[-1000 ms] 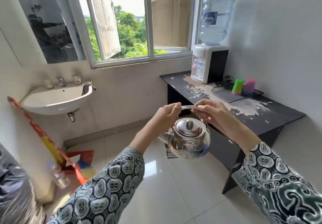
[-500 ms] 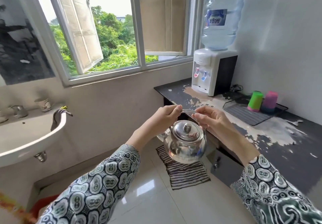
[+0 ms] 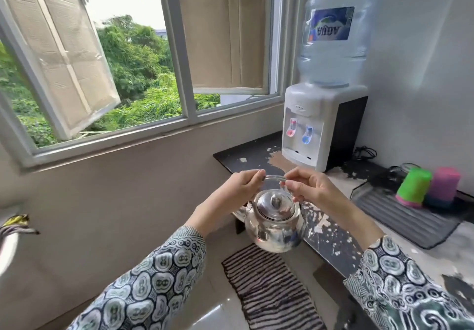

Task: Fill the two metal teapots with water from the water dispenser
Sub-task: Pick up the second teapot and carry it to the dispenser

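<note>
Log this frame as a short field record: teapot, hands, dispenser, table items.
teapot: metal teapot, lid on, held in the air by its handle, short of the table edge
left hand: grip on handle
right hand: grip on handle
dispenser: water dispenser on black table, bottle on top, nothing under its taps
cups: green cup and pink cup, upside down on grey mat

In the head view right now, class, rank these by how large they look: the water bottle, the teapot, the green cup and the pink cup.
1. Water bottle, by far the largest.
2. Teapot, though it looks bigger for being nearest the camera.
3. Green cup and pink cup: they look alike, so no ranking between them.
</note>
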Demonstrator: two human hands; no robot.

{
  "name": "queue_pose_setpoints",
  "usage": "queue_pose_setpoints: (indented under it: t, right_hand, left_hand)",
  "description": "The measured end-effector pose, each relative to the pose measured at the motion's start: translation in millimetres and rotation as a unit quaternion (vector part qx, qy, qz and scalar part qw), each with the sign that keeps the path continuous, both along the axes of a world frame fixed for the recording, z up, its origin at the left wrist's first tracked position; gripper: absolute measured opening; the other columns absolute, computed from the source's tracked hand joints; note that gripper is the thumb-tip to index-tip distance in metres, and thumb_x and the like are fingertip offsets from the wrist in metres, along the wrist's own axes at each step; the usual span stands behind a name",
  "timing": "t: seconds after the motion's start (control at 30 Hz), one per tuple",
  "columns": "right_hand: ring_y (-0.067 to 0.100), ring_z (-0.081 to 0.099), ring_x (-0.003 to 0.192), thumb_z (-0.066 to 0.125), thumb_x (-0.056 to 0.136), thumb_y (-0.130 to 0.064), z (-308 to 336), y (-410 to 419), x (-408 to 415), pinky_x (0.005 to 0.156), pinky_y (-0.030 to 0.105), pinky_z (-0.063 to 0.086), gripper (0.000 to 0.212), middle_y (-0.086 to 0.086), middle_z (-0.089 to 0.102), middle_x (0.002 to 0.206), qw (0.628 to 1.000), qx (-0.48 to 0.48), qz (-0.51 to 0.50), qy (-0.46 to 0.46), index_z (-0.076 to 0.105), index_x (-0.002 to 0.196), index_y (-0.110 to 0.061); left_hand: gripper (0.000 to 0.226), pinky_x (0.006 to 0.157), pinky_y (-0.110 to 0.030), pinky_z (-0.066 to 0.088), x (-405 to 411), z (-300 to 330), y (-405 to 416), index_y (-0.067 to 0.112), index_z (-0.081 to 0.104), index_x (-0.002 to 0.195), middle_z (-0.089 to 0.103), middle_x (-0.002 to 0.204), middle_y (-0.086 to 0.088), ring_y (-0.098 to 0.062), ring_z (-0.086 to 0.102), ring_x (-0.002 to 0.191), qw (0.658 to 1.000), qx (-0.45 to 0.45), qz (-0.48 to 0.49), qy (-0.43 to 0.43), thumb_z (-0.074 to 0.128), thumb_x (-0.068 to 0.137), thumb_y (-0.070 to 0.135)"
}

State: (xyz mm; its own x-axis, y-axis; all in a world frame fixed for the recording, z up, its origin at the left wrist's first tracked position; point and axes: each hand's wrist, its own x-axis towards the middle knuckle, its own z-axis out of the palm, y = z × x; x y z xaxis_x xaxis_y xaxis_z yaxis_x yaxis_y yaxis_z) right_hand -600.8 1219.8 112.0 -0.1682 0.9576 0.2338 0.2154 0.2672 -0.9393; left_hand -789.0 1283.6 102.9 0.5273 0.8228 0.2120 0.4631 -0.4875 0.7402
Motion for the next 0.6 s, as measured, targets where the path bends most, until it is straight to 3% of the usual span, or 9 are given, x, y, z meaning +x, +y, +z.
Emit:
queue_pose_setpoints:
  t: [0.1, 0.23, 0.3, 0.4, 0.6]
  right_hand:
    - [0.022, 0.053, 0.086, 0.055, 0.088, -0.007, 6, 69, 19, 0.065, 0.018, 0.050, 0.008, 0.017, 0.056, 0.093, 1.000, -0.010, -0.009, 0.006, 0.059, 0.094, -0.007]
    - [0.015, 0.055, 0.087, 0.054, 0.089, -0.007, 9, 149, 42, 0.067, 0.014, 0.050, 0.014, 0.011, 0.058, 0.093, 1.000, -0.014, -0.027, -0.002, 0.058, 0.100, -0.001]
    - [0.010, 0.058, 0.084, 0.054, 0.089, -0.006, 4, 185, 52, 0.067, 0.014, 0.051, 0.016, 0.008, 0.060, 0.093, 0.999, -0.023, -0.039, 0.005, 0.058, 0.103, 0.001]
    - [0.004, 0.059, 0.078, 0.054, 0.089, -0.007, -8, 231, 64, 0.067, 0.014, 0.051, 0.013, 0.002, 0.063, 0.089, 0.997, -0.041, -0.056, 0.020, 0.059, 0.100, -0.003]
    - [-0.001, 0.059, 0.072, 0.055, 0.088, -0.009, -42, 320, 85, 0.067, 0.014, 0.051, 0.010, -0.009, 0.065, 0.078, 0.990, -0.074, -0.101, 0.059, 0.063, 0.090, -0.015]
  left_hand:
    - [0.044, 0.064, -0.032, 0.039, 20, 5, 72, 0.034, 0.042, 0.055, 0.044, 0.057, 0.010, -0.012, 0.043, 0.056, 1.000, -0.005, -0.009, -0.003, 0.034, 0.098, 0.040]
    - [0.043, 0.059, -0.024, 0.037, 45, 6, 151, 0.042, 0.049, 0.058, 0.047, 0.050, 0.017, -0.003, 0.042, 0.053, 1.000, -0.004, -0.004, -0.016, 0.032, 0.098, 0.042]
    - [0.039, 0.064, -0.029, 0.038, 56, 0, 188, 0.034, 0.047, 0.063, 0.047, 0.057, 0.015, -0.008, 0.044, 0.059, 1.000, -0.012, -0.002, -0.012, 0.032, 0.098, 0.044]
    - [0.038, 0.067, -0.034, 0.038, 74, -11, 243, 0.018, 0.045, 0.072, 0.046, 0.063, 0.008, -0.013, 0.043, 0.061, 1.000, -0.017, -0.004, -0.012, 0.032, 0.099, 0.041]
    - [0.036, 0.060, -0.028, 0.037, 103, -32, 350, 0.026, 0.043, 0.068, 0.051, 0.062, 0.009, -0.005, 0.043, 0.054, 0.997, -0.038, -0.063, 0.030, 0.031, 0.099, 0.040]
